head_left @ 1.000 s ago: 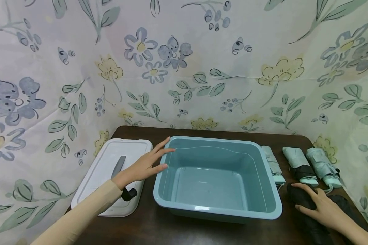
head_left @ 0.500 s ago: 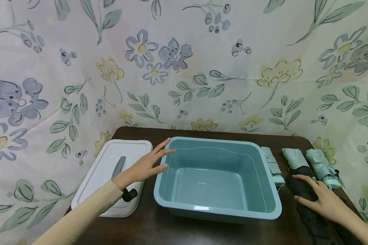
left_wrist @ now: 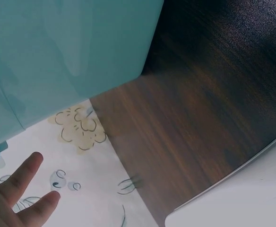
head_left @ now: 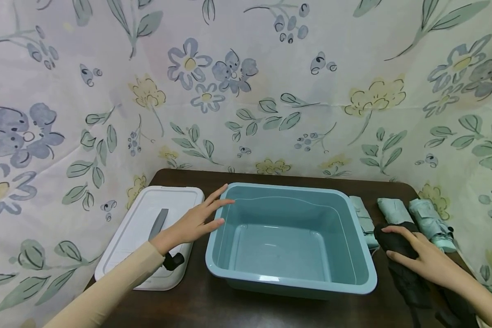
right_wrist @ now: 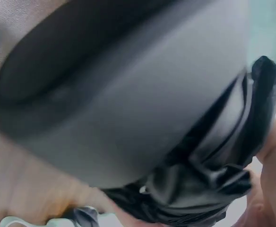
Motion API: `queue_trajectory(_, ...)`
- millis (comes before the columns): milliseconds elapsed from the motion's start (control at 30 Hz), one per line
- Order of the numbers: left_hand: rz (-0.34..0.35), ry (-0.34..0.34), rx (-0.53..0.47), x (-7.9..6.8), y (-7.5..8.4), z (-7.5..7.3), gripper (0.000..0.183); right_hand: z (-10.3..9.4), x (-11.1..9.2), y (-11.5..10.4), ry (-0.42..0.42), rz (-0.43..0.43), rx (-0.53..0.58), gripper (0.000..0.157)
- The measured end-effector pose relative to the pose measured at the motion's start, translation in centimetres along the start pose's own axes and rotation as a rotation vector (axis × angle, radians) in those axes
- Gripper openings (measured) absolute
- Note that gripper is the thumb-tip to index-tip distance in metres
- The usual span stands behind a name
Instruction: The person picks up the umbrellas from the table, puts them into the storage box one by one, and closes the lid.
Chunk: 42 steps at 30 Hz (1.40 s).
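My left hand (head_left: 190,223) has its fingers spread, the fingertips at the left rim of a blue-green plastic tub (head_left: 291,286). Two of its fingers (left_wrist: 28,175) show in the left wrist view beside the tub wall (left_wrist: 67,52). To the right of the tub, my right hand (head_left: 428,259) grips a folded black umbrella (head_left: 410,284) from above, thumb on its near left side. Bunched black fabric (right_wrist: 194,194) and a broad, smooth dark end (right_wrist: 119,109) fill the right wrist view. A second black bundle (head_left: 459,305) lies partly hidden under the right forearm.
Three folded mint umbrellas (head_left: 430,223) lie at the table's back right, one close against the tub. A white board (head_left: 125,255) with a grey blade-like strip (head_left: 159,223) lies left of the tub. Flowered cloth (head_left: 270,136) hangs behind the dark wooden table (head_left: 213,310).
My right hand has shifted slightly left with the black umbrella, whose far end now covers more of the middle mint umbrella. The left hand and tub have stayed in place.
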<state>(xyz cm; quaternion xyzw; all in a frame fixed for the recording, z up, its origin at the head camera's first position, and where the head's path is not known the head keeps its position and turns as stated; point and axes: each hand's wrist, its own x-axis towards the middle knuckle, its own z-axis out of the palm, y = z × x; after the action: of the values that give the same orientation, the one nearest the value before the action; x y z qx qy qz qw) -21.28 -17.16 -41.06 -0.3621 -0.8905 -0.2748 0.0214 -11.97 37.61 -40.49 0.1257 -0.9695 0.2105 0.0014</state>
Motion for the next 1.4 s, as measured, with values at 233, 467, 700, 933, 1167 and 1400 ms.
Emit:
queue_trajectory(233,-0.005,-0.006,-0.014,0.0,0.0,0.1,0.052,-0.6,0.9,-0.5,0.064,-0.051,0.019,0.054)
queue_trajectory(467,-0.010,0.002,-0.026,-0.1,0.0,0.1,0.053,-1.2,2.0,-1.2,0.061,-0.072,0.060,0.054)
queue_trajectory(700,-0.028,0.003,-0.034,-0.1,0.1,0.1,0.053,-2.1,2.7,-2.1,0.084,-0.097,0.079,0.054)
queue_trajectory(933,-0.017,-0.009,-0.033,-0.1,-0.1,0.1,0.052,-3.1,3.2,-2.6,0.058,-0.064,0.111,0.055)
queue_trajectory(1167,-0.009,-0.012,-0.035,-0.1,-0.2,0.2,0.049,-4.0,3.4,-3.5,0.061,-0.058,0.144,0.057)
queue_trajectory(1400,-0.007,-0.009,-0.043,-0.1,-0.1,0.2,0.049,-4.6,4.1,-4.4,0.057,-0.042,0.142,0.058)
